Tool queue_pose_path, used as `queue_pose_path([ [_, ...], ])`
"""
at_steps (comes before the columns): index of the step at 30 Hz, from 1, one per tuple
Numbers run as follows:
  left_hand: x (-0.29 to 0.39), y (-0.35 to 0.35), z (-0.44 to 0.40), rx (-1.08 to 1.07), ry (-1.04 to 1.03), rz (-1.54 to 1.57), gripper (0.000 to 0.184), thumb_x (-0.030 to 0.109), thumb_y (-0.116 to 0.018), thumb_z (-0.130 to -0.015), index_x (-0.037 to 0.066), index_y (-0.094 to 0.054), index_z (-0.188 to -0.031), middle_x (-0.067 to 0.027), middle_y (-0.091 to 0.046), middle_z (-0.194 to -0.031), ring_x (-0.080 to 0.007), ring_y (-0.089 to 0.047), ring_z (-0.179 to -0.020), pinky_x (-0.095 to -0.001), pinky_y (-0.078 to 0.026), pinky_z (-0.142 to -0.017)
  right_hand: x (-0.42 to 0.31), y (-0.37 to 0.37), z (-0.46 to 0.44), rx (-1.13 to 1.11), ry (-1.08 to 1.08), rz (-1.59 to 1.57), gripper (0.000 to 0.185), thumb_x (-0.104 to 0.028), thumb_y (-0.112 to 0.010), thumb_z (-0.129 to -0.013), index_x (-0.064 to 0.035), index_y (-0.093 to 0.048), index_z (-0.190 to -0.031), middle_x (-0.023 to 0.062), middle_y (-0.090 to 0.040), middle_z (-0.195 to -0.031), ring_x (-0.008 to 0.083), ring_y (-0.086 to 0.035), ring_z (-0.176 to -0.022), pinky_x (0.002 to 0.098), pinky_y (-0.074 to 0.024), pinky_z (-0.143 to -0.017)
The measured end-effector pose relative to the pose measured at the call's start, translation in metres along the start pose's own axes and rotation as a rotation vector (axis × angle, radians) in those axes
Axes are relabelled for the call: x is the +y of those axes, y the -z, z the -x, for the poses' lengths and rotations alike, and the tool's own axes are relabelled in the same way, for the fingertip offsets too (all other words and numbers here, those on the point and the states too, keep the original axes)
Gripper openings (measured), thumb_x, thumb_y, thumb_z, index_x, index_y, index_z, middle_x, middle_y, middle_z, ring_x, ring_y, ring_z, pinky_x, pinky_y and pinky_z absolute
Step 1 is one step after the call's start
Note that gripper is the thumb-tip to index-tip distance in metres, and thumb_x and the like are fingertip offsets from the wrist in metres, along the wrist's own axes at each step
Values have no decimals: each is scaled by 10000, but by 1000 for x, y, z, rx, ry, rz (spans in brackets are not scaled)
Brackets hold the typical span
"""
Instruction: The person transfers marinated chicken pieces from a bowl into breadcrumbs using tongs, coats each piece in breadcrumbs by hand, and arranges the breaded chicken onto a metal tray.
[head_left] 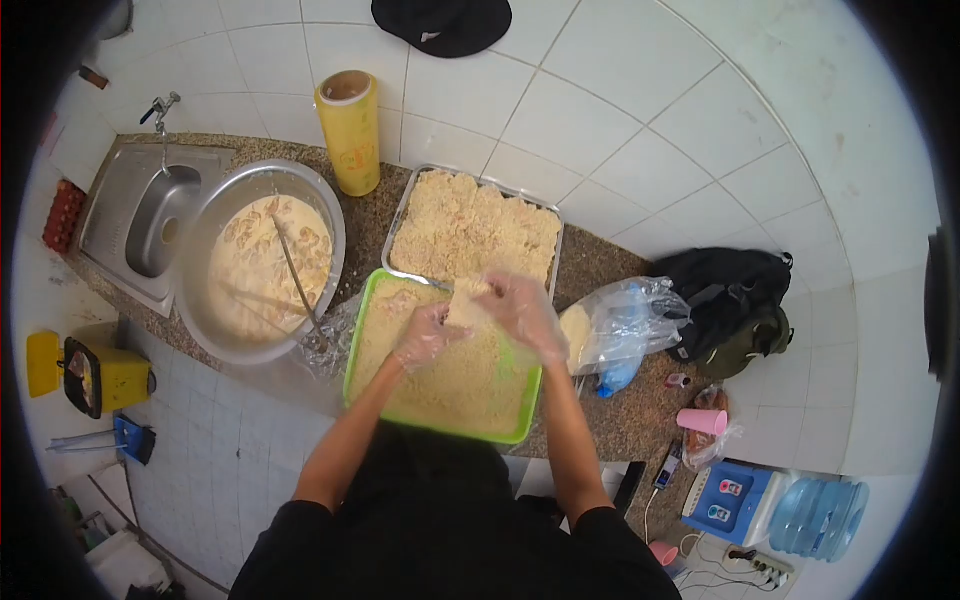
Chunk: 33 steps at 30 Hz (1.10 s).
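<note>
Between my two hands, over the near tray, is a flat crumb-coated piece of meat. My left hand, in a clear plastic glove, grips its lower left side. Also gloved and slightly blurred, my right hand pinches it from the right. Beneath them lies a green-rimmed tray filled with pale breadcrumbs. Just behind it, a metal tray is covered with crumb-coated pieces. To the left stands a large metal bowl of creamy batter with pieces in it and a long metal utensil leaning inside.
A yellow roll of film stands by the tiled wall. Left of the bowl is a metal sink. Plastic bags, black bags, a pink cup and a water dispenser are on the right.
</note>
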<state>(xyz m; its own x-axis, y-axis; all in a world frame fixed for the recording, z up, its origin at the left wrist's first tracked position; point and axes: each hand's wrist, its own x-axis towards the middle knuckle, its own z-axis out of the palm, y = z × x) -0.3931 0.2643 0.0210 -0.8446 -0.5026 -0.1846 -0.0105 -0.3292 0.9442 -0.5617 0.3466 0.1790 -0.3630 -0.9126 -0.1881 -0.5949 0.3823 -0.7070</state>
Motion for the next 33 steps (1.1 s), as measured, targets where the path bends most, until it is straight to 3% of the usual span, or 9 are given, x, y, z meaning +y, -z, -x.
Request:
queue_pose_path([
  [4, 30, -11, -54, 203, 65, -113, 347, 140, -819, -892, -4, -725, -1193, -114, -769, -1073, -174, -711, -915, -354, -568, -844, 48, 5, -96, 60, 48, 150, 319, -300, -706, -919, -25, -740, -1077, 225, -720, -911, 385, -688, -842, 453, -524, -779],
  [8, 19, 0, -103, 121, 293, -963, 339, 252, -718, -947, -12, -718, -1160, -227, -753, -1060, -322, -741, -939, -419, -569, -837, 107, -35, -168, 1, -6, 375, 367, -356, -681, -935, -12, -732, -1049, 213, -727, -922, 408, -696, -895, 488, -523, -833],
  [11, 37, 6, -92, 186, 146, -1139, 367, 307, -630, -983, -7, -720, -1148, -245, -740, -1060, -380, -720, -1017, -458, -554, -884, 129, -50, -149, 551, 365, 82, 298, -289, -677, -945, -4, -719, -1021, 227, -708, -913, 401, -698, -905, 466, -536, -823],
  [13, 43, 9, -79, 309, -48, -1053, 385, 318, -587, -1002, -4, -722, -1162, -223, -745, -1098, -372, -700, -1100, -454, -532, -979, 103, -42, -109, 675, 130, 24, 261, -250, -672, -958, 2, -710, -1014, 235, -701, -920, 383, -696, -881, 444, -541, -801],
  [18, 17, -25, -140, 211, -218, -1211, 601, 321, -542, -1033, -46, -448, -1500, -255, -409, -1599, -375, -326, -1528, -467, -206, -1289, 124, -104, -1, 800, -81, -16, 221, -199, -624, -1021, -6, -715, -1082, 190, -720, -978, 339, -693, -874, 421, -544, -802],
  [24, -14, -13, -160, 67, -363, -1449, 786, 428, -446, -1067, -28, -156, -1637, -248, -236, -1694, -372, -198, -1588, -472, -161, -1301, 164, -177, 55, 881, -134, -16, 312, -162, -531, -1072, 23, -622, -1307, 194, -684, -1226, 336, -650, -1130, 415, -486, -1018],
  [27, 56, -19, -120, 13, -291, -1123, 751, 435, -437, -1071, -11, -217, -1633, -254, -292, -1672, -391, -264, -1564, -463, -179, -1297, 143, -221, 30, 863, -48, -147, 354, -173, -493, -1093, 50, -585, -1352, 191, -670, -1257, 327, -621, -1206, 406, -444, -1095],
  [29, -6, 21, -88, 202, -408, -839, 621, 392, -471, -1073, -4, -428, -1548, -251, -497, -1547, -402, -490, -1428, -459, -363, -1211, 128, -237, 25, 777, -33, -316, 375, -190, -475, -1106, 55, -571, -1373, 179, -665, -1273, 314, -605, -1236, 400, -424, -1122],
  [33, 17, 48, 32, 681, -388, -1020, 367, 262, -489, -1076, 14, -674, -1272, -223, -715, -1151, -424, -683, -985, -472, -556, -833, 105, -226, 29, 692, -159, -630, 399, -198, -478, -1110, 47, -551, -1416, 156, -642, -1361, 283, -578, -1276, 385, -401, -1145],
])
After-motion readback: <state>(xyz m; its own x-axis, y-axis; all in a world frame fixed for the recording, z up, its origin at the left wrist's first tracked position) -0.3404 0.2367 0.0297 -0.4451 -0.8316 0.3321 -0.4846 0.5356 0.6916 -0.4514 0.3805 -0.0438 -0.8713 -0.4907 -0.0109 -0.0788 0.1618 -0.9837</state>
